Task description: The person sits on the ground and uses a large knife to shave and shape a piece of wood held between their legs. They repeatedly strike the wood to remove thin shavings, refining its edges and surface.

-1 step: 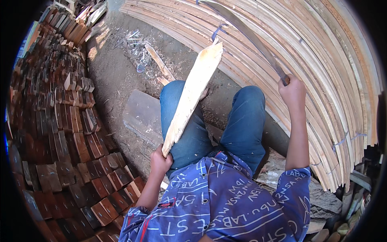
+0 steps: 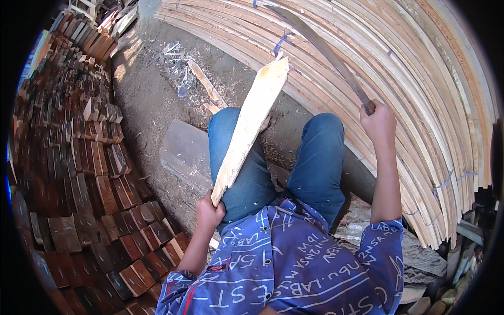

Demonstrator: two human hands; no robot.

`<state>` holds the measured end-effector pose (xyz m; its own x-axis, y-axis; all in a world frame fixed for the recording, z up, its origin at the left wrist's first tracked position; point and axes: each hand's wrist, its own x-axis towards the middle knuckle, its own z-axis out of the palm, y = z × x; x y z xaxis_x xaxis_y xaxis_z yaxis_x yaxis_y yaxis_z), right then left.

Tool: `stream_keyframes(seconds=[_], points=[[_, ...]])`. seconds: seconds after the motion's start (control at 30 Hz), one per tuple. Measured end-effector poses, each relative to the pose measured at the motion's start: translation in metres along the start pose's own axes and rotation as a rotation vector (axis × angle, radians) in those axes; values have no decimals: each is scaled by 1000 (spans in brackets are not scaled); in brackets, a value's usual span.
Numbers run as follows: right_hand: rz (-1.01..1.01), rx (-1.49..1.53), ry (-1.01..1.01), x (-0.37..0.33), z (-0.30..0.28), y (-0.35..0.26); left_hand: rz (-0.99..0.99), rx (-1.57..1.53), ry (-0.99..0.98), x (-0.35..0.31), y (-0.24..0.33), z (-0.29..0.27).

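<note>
My left hand (image 2: 210, 209) is closed around the lower end of a pale, rough-split piece of wood (image 2: 254, 113). The piece slants up and to the right across my left thigh, its broad, ragged end past the knee. Over on the right, my right hand (image 2: 379, 122) grips the dark handle of a machete (image 2: 326, 50). Its long, slightly curved blade points up and to the left, above the stacked wooden strips and apart from the held wood. The fingers of both hands are partly hidden by their grips.
Long wooden strips (image 2: 420, 105), bundled with blue ties, fill the right side. Stacked brown wood blocks (image 2: 68, 173) line the left. A flat board (image 2: 184, 149) lies on the ground beside my left leg. Beyond it are a wood offcut (image 2: 206, 81) and scattered shavings (image 2: 176, 58).
My right hand and the machete have come down very slightly toward me. The left hand and the piece of wood have barely moved.
</note>
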<state>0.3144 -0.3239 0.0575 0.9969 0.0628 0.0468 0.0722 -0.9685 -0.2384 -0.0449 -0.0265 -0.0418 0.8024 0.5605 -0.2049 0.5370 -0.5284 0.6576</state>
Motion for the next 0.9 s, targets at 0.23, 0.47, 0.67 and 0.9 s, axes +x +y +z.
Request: stream_keyframes(seconds=[0.23,0.47,0.67,0.9], points=[[46,291,-267,-54,43,-23,12,165,-83,6,11,-13],[47,646,-431,-55,78,-8,46,147,-27,10,-2,-29],[162,974,-550,-67,54,-3,53,188,-21,18,-5,-21],[123,1399,-841,-79,24,-24,80,353,-50,42,0,-31]])
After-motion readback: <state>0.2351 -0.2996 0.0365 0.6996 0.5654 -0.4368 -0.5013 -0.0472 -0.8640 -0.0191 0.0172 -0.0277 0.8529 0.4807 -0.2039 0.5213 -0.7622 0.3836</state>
